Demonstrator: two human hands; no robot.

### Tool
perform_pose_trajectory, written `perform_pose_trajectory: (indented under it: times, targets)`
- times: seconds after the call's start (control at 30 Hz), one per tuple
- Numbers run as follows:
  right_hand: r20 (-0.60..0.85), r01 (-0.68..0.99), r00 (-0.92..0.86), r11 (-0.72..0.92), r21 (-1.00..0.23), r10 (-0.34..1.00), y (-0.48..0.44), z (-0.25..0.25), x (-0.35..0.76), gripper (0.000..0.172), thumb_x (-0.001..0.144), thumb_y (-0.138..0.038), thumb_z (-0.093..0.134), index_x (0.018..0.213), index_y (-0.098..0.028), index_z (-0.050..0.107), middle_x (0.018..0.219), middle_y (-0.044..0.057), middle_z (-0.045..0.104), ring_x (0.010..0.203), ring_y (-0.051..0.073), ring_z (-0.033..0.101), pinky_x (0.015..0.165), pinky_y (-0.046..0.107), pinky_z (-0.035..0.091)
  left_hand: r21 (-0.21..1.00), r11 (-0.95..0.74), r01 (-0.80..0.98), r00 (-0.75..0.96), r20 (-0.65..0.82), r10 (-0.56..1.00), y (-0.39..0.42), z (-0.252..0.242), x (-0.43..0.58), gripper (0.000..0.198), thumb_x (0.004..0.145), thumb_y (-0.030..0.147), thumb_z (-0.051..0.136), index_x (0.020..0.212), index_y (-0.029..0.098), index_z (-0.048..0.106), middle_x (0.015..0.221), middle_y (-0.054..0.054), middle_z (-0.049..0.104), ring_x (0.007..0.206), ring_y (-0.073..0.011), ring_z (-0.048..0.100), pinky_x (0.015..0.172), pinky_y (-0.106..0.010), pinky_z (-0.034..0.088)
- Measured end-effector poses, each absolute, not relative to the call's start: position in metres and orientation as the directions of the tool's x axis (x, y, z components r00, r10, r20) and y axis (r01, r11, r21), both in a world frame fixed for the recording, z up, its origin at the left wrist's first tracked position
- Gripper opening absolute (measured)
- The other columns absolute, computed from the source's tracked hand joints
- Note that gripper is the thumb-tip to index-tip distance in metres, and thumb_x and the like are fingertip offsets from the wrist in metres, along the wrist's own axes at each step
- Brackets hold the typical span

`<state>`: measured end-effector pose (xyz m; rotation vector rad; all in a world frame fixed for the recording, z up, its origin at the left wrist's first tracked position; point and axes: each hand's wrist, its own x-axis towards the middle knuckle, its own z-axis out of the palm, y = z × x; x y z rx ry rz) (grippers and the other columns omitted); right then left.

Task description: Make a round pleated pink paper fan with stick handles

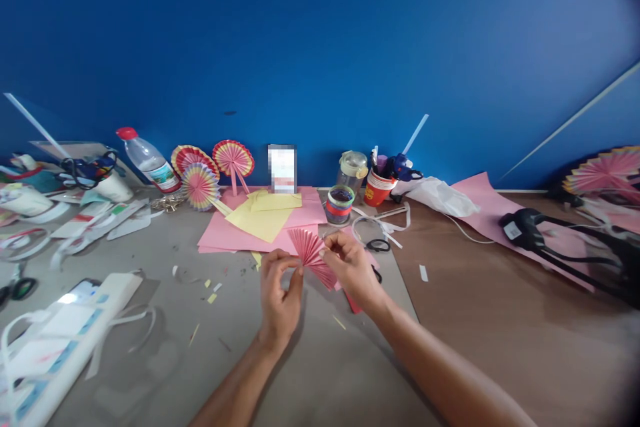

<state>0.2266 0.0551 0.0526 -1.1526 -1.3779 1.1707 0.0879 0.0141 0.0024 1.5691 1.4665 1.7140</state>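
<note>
A blue wall (320, 47) fills the upper half of the view, and below it a grey table (320, 360) runs to a brown board (500, 320) on the right. The spread of pink sheets (225, 235) at the table's middle serves as the landmark, with yellow sheets (263, 217) lying on top of it.

Well to the right of the pink sheets lies a black glue gun (525, 227) with its cable. Behind them, against the wall, stand finished striped fans (233, 159). To their back left a water bottle (150, 161) lies tilted. Just to their right are a stack of tape rolls (340, 203) and a red paper cup (377, 188) of tools.

Just in front of the pink sheets, both hands are raised a little off the table. The left hand (279, 293) has thumb and forefinger closed tight on the lower edge of a pleated pink paper fan (310, 250), the other fingers curled. The right hand (353, 267) pinches the fan's upper right edge in the same way. The fan hangs half opened between them, its folds spread toward the sheets.

The likely trouble is in those two small pinches. If either one slackens, the pleats could spring apart and lose their even spacing. Too hard a pull between the hands could tear the thin paper along a crease. The black scissors (377, 245) just right of the sheets lie near the right wrist and could be knocked.

Small paper scraps (213, 298) dot the table in front of the sheets, to the left.
</note>
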Motion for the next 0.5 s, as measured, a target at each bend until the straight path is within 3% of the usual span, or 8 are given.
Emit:
perform_pose_trajectory:
  times: [0.13,0.5]
  targets:
    - [0.16,0.168,-0.116,0.178,-0.969,0.98,0.047,0.052,0.22,0.004,0.072,-0.02,0.05,0.069,-0.019,0.05,0.069,-0.001,0.054,0.067,0.014,0.05,0.064,0.025,0.04,0.702,-0.452,0.55,-0.165,0.622,0.765,0.012,0.006,0.088,0.012,0.081,0.018,0.06,0.092,0.02,0.064,0.097,-0.008,0.056,0.097,-0.021,0.053,0.088,-0.036,0.043]
    - [0.201,0.204,-0.149,0.229,-0.952,0.968,0.034,0.048,0.213,0.003,0.072,-0.018,0.051,0.07,-0.02,0.051,0.069,0.0,0.055,0.069,0.014,0.052,0.065,0.025,0.041,0.625,-0.454,0.635,-0.143,0.672,0.726,0.017,0.006,0.084,0.009,0.079,0.017,0.059,0.083,0.021,0.067,0.086,-0.006,0.058,0.088,-0.0208,0.055,0.084,-0.037,0.044]
